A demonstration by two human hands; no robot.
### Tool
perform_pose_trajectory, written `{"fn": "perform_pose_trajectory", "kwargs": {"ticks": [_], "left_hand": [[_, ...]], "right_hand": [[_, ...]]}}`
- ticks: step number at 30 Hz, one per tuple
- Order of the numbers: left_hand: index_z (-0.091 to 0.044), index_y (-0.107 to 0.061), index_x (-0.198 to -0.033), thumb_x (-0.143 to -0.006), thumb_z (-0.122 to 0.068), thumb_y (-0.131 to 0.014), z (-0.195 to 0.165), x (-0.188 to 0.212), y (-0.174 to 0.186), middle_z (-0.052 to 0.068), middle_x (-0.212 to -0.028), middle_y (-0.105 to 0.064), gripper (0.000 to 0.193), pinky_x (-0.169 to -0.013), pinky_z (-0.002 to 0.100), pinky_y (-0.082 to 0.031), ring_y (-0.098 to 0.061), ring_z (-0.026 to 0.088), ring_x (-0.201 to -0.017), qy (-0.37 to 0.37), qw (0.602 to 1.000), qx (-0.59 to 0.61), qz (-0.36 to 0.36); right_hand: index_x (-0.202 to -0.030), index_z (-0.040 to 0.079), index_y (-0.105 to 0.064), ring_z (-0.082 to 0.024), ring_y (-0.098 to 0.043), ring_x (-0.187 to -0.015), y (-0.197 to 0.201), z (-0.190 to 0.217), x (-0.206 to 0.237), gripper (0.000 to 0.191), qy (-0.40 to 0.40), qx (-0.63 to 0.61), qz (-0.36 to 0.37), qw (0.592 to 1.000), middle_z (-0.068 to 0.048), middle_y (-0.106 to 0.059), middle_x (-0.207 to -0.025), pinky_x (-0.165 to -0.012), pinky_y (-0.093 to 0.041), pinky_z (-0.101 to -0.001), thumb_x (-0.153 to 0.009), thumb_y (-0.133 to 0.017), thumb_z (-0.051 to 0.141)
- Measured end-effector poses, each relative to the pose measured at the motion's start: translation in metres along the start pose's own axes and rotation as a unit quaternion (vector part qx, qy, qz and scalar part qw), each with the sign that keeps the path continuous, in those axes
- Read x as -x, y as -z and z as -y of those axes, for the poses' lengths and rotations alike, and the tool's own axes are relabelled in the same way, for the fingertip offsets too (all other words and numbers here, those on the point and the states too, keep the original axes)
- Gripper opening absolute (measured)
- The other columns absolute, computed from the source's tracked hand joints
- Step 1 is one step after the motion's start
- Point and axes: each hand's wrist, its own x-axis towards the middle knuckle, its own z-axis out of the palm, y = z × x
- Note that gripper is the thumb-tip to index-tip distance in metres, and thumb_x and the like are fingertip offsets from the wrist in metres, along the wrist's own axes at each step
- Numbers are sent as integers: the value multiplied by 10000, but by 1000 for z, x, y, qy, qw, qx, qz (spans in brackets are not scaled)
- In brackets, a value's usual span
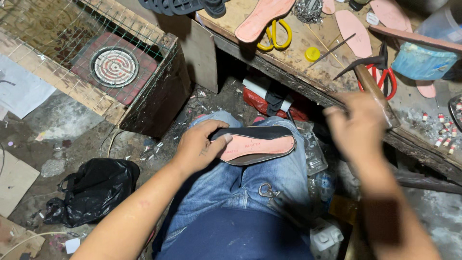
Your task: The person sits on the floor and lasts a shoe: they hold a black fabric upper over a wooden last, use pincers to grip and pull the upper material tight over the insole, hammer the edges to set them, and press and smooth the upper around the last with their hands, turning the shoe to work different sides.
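Shoe sole [255,144] lies on the lap under the left hand [199,147].

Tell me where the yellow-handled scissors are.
Head view, top centre: the yellow-handled scissors lie on the workbench, partly under a pink insole.

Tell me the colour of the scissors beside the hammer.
Red handles, seen clearest in the head view.

Both forearms bare, no sleeves, no gloves on either hand. Blue denim jeans [250,180], faded at the thighs; dark navy shirt hem [240,238]. Metal carabiner clip [267,191] at the waist.
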Motion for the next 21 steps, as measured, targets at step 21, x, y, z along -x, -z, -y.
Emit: {"fn": "perform_pose_trajectory", "kwargs": {"ticks": [21], "left_hand": [[-72, -617, -1069, -773, -383, -846, -19, 8, 20, 152, -1011, -667, 486, -780, 463, -540, -685, 371, -968, 25, 976, -215, -15]], "right_hand": [[-1210, 126, -676, -230, -700, -992, 21, 134, 112, 515, -238, -207, 420, 851, -82, -720, -1042, -858, -557, -347, -805, -782, 425]]}}
